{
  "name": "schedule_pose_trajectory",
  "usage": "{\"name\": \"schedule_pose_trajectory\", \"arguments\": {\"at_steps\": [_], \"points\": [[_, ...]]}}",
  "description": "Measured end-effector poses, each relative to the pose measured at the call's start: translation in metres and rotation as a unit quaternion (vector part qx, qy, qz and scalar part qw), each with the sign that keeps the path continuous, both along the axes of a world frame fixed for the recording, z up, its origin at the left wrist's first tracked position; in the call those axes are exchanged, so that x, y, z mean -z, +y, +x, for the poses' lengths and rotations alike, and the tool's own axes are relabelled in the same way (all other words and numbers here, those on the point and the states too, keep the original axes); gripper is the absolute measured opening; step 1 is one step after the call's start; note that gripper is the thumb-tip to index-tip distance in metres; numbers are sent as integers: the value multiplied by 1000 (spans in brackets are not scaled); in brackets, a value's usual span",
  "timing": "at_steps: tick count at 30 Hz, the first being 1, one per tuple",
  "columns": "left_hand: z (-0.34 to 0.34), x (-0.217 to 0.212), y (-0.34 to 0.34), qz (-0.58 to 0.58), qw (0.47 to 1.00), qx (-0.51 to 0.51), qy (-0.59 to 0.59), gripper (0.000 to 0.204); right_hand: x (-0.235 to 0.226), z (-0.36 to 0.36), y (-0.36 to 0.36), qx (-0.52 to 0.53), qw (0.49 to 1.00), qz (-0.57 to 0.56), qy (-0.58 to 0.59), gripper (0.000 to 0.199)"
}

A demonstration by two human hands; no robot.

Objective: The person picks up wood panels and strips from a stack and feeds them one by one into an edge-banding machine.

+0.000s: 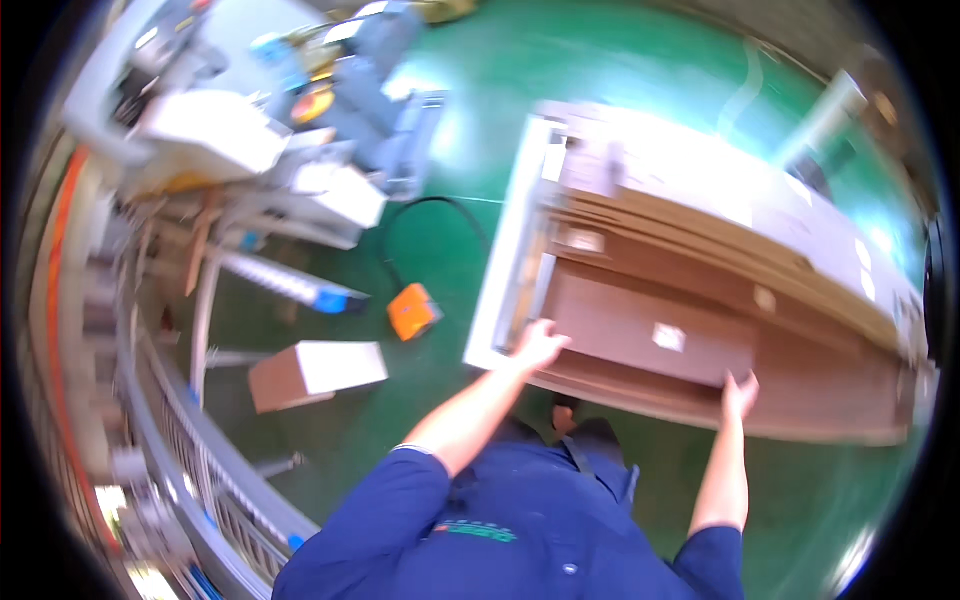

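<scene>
A brown flattened cardboard box with a white label lies low in front of me, over other flat cardboard. My left hand is closed on its near left corner, thumb toward the middle. At the near right corner, my right hand grips the edge with thumb and fingers. Both pictures of the fingers are somewhat blurred, and their undersides are hidden. Stacked flat cardboard boxes stand just behind this piece, inside a long holder with a white left side.
An orange foot pedal with a black cable lies on the green floor. Left of it is a small carton. A grey roller conveyor curves along the left, below a machine with blue-grey parts. A pale post rises at the far right.
</scene>
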State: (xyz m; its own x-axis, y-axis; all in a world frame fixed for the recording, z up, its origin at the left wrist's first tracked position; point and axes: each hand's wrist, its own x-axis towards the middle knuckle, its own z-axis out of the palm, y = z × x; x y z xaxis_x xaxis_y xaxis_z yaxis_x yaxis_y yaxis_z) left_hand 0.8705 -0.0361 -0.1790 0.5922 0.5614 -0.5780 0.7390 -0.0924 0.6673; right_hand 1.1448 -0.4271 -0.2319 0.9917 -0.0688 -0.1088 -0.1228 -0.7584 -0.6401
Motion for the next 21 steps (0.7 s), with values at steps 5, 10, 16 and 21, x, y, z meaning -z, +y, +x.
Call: {"name": "schedule_pose_trajectory", "arguments": {"at_steps": [5, 10, 16, 21], "points": [[-50, 2, 0, -106, 994, -32, -21, 39, 35, -31, -6, 75, 988, -5, -137, 38], [-183, 27, -16, -38, 997, -64, 11, 39, 19, -134, 73, -67, 993, 68, -68, 21], [-388, 93, -21, -146, 926, -318, 140, 45, -27, -226, 180, -286, 932, 185, 123, 23], [-484, 65, 16, -170, 762, -625, -13, 53, -22, -217, 247, -352, 892, 233, 162, 24]]}}
